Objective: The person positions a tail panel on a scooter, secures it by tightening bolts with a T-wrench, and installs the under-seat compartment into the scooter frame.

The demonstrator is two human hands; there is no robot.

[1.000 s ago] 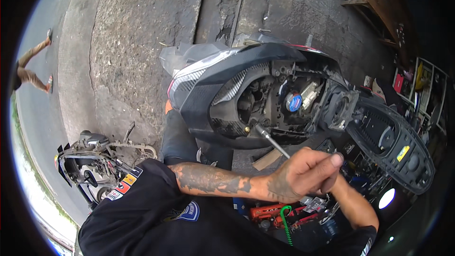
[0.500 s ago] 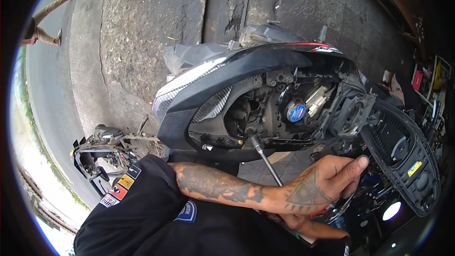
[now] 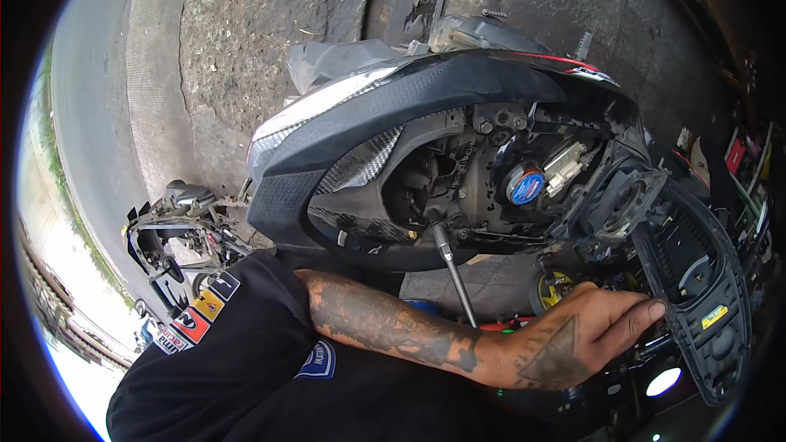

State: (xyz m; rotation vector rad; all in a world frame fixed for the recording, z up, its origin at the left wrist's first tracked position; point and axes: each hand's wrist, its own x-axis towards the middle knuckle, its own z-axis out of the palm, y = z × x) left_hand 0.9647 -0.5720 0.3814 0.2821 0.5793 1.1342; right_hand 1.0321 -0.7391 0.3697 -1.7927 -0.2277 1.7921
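My left hand [image 3: 614, 331] is closed, beside the raised seat [image 3: 712, 340] at lower right; whatever it grips is hidden. Its tattooed forearm crosses below a scooter with dark bodywork [image 3: 401, 82]. In the scooter's open compartment sit a round blue-topped cap [image 3: 526, 187] and a pale fitting [image 3: 565, 168]. A steel socket tool [image 3: 450, 266] reaches down from inside the compartment and disappears behind my left forearm. My right hand is hidden below that arm.
A stripped scooter frame [image 3: 168, 241] stands at left beside the road [image 3: 90, 139]. Cracked concrete [image 3: 237, 41] lies beyond the scooter. A wooden structure [image 3: 712, 16] is at upper right, shelving with tools [image 3: 745, 155] at right. A yellow wheel-like part [image 3: 555, 286] shows below the scooter.
My left hand has moved right and lower, closer to the seat. My right hand and forearm have dropped out of sight. The view has shifted; the passer-by at left has nearly left the frame.
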